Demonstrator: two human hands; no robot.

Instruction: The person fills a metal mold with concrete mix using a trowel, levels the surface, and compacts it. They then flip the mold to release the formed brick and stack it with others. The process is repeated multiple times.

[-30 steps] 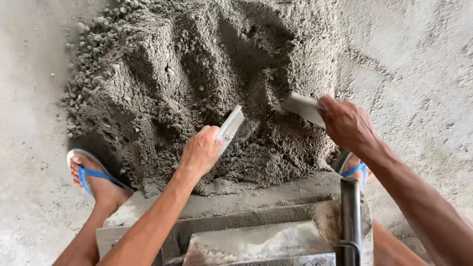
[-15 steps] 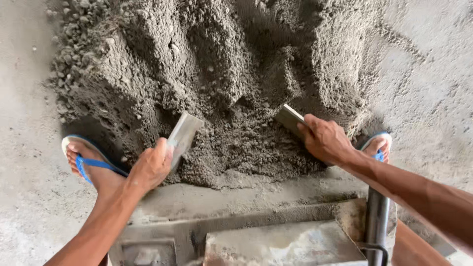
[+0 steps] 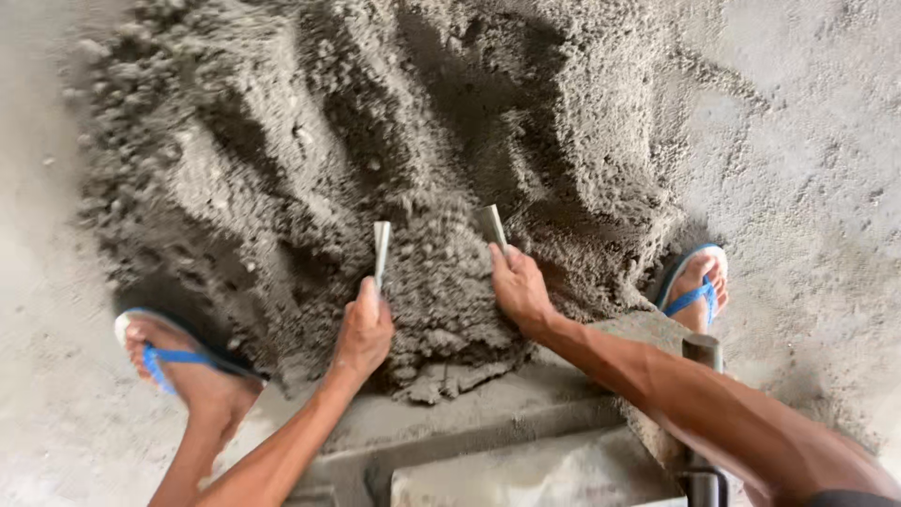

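A big heap of damp grey cement mix (image 3: 375, 150) fills the floor in front of me. My left hand (image 3: 362, 330) grips a flat metal scraper plate (image 3: 380, 249), held on edge in the mix. My right hand (image 3: 519, 289) grips a second flat plate (image 3: 494, 227), also on edge. The two plates stand roughly parallel, with a clump of mix (image 3: 436, 282) caught between them at the heap's near edge.
A grey metal block mould (image 3: 488, 441) crusted with mix sits just below the hands, with an upright metal handle (image 3: 702, 357) at its right. My feet in blue flip-flops stand on the concrete floor, left foot (image 3: 178, 366) and right foot (image 3: 696, 282).
Both hands have come in toward each other, from wide apart to close together. The plates have turned on edge and now squeeze a clump of mix between them.
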